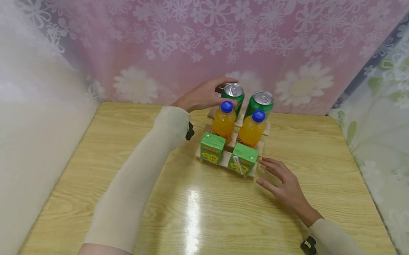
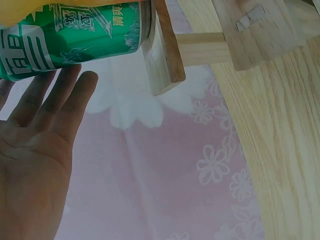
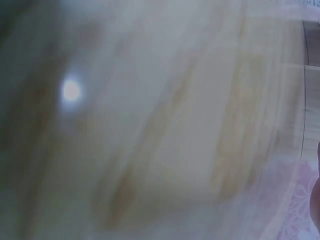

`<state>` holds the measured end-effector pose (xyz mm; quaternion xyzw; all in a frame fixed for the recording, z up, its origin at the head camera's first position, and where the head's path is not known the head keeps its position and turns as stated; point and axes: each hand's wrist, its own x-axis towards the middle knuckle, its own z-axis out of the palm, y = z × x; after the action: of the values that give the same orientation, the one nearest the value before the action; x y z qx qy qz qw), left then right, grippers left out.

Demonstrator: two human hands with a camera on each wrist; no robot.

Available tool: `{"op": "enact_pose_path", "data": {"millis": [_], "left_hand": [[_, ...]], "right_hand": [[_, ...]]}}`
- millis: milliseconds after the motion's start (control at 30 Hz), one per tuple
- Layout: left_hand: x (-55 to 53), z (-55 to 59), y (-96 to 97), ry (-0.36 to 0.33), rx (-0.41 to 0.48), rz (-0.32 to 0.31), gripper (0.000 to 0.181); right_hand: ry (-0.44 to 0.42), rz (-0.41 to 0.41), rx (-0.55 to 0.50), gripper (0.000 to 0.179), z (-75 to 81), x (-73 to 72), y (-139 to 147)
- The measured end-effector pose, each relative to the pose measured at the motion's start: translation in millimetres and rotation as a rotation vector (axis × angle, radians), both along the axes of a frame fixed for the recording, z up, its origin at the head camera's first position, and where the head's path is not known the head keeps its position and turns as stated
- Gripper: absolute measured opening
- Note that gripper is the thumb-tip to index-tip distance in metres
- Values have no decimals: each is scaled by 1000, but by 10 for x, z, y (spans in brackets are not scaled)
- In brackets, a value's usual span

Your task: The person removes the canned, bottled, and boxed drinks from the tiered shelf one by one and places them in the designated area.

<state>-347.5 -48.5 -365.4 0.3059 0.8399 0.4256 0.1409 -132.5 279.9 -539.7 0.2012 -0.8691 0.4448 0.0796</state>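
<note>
On a small three-step wooden rack (image 1: 225, 159) stand two green drink cans (image 1: 262, 105) at the back, two orange juice bottles (image 1: 223, 124) with blue caps in the middle, and two green juice boxes (image 1: 212, 148) in front. My left hand (image 1: 204, 94) is spread about the left can (image 1: 238, 99), fingers behind it and thumb in front. In the left wrist view its fingers (image 2: 75, 102) look nearly straight beside the can (image 2: 90, 37); some fingertips are hidden. My right hand (image 1: 287, 187), fingers loosely spread, is beside the rack's front right corner, near the right juice box (image 1: 243, 159).
The rack stands on a wood-grain table (image 1: 122, 177), close to its back edge. A pink flowered cloth (image 1: 199, 32) hangs behind, with a pale cloth (image 1: 407, 134) at the right. The right wrist view shows mostly blurred, shiny tabletop (image 3: 200, 125).
</note>
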Motion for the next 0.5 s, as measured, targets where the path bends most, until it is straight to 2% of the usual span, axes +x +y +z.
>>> {"op": "enact_pose_path", "data": {"millis": [233,367,500], "left_hand": [[-57,-43,45,-87,55,-25,80],[-70,-83,29,-107,86,-29,78],[-55,-104,7,-100,106,-12,73]], "right_hand": [[13,-11,130,58,-13,-32,8],[32,-12,193,55,-17,-62,-13],[94,13,185,53,-47,-102,-44]]}}
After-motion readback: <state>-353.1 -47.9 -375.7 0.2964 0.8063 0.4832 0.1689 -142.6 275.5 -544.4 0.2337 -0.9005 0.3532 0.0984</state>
